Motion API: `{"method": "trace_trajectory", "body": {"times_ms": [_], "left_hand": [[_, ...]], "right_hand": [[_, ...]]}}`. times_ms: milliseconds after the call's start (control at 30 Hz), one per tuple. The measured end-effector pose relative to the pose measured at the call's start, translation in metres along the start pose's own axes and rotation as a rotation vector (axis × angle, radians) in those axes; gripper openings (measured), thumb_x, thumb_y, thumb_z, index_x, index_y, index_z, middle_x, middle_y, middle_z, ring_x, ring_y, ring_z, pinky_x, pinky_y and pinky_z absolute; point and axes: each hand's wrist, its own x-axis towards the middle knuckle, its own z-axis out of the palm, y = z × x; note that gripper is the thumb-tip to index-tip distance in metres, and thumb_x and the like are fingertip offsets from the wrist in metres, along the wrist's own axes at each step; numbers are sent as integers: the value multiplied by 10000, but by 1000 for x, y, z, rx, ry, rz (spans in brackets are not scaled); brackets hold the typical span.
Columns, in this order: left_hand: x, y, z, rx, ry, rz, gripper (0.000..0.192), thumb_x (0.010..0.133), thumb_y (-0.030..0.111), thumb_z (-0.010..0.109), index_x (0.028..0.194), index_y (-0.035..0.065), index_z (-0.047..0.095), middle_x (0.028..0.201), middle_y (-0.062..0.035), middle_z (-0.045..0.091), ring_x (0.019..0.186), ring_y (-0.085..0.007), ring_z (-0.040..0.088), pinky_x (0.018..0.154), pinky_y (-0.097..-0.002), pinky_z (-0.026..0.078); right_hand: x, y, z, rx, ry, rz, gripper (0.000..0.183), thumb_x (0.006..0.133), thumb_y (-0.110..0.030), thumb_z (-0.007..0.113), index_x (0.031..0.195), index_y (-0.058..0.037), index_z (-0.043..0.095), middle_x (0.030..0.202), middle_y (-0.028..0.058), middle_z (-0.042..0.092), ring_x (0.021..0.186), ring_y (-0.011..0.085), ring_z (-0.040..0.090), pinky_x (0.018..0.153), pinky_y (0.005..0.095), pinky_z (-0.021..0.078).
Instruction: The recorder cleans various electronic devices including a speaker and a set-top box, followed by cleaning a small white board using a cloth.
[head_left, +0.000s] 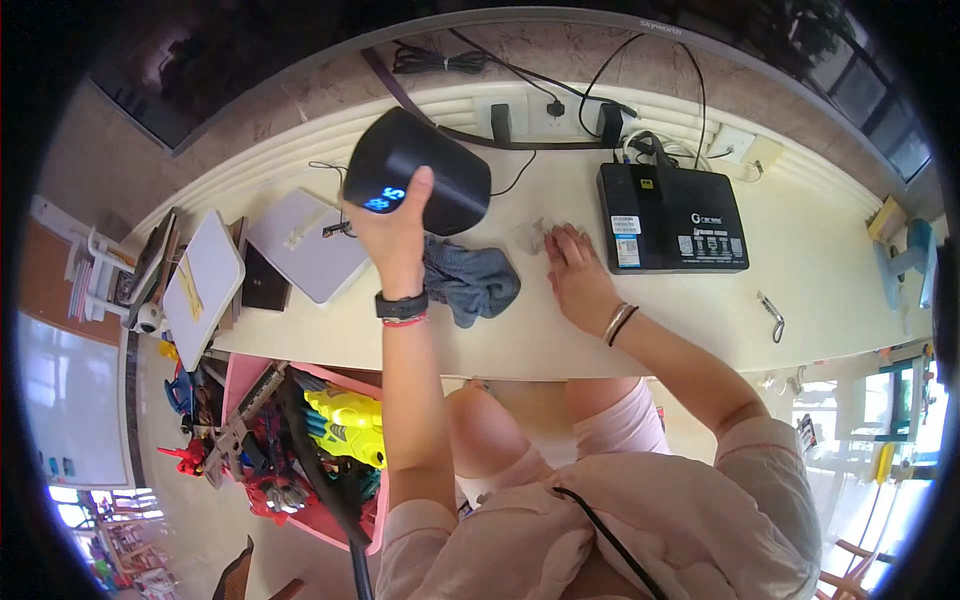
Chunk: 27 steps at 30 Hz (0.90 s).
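My left hand (390, 240) grips a black rounded device (442, 165) with a lit blue digital display, holding it tilted above the desk. My right hand (577, 274) lies palm down on the desk, fingers close together. At its fingertips is a pale, crumpled, translucent patch (531, 235), perhaps a thin tissue; whether the fingers grip it cannot be told. Between my hands lies a bunched blue-grey cloth (476, 281), partly behind my left wrist. To the right of my right hand sits a black set-top box (675, 221) with stickers on top.
Left on the desk are a white flat box (307, 240) and a leaning white panel (204, 289). Cables and plugs (555, 109) run along the back, below a television (660, 28). A small keyring clip (772, 319) lies right. A pink toy bin (322, 517) stands below the front edge.
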Motion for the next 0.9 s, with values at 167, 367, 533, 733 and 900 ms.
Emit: {"method": "trace_trajectory", "body": {"times_ms": [167,367,533,733,900], "left_hand": [[20,23,-14,-112,57,-50,620,714,145,785,1188,-23,423,1125,-105,532,1005,-186,519,910,-306,400],[30,47,-41,-218,114,-103,599,737,162,762,1208,24,418,1130,-97,541,1030,-192,532,878,-343,461],[22,55,-90,-201,134,-37,547,799,185,681,1249,44,404,1188,-102,504,1063,-213,526,892,-369,457],[2,52,-109,-188,106,13,534,814,204,653,1257,36,407,1175,-91,513,1044,-195,532,905,-329,434],[-2,49,-96,-163,99,0,537,789,100,679,1246,18,409,1179,-98,505,1030,-188,517,924,-321,414]], "right_hand": [[28,1,17,143,-43,55,514,844,-104,443,1321,53,337,1381,209,317,1304,356,291,1087,455,227],[131,25,54,22,-117,27,505,848,-103,403,1330,38,355,1410,168,339,1317,303,298,1085,404,245],[193,6,87,241,-66,-19,495,859,-118,369,1332,25,372,1421,173,333,1307,279,325,1093,363,243],[229,-16,89,333,-84,118,458,833,-116,416,1272,9,454,1370,165,407,1289,296,357,1076,364,280],[205,6,76,303,-173,-291,518,802,-18,392,1319,-42,423,1409,131,368,1317,301,309,1098,378,243]]}}
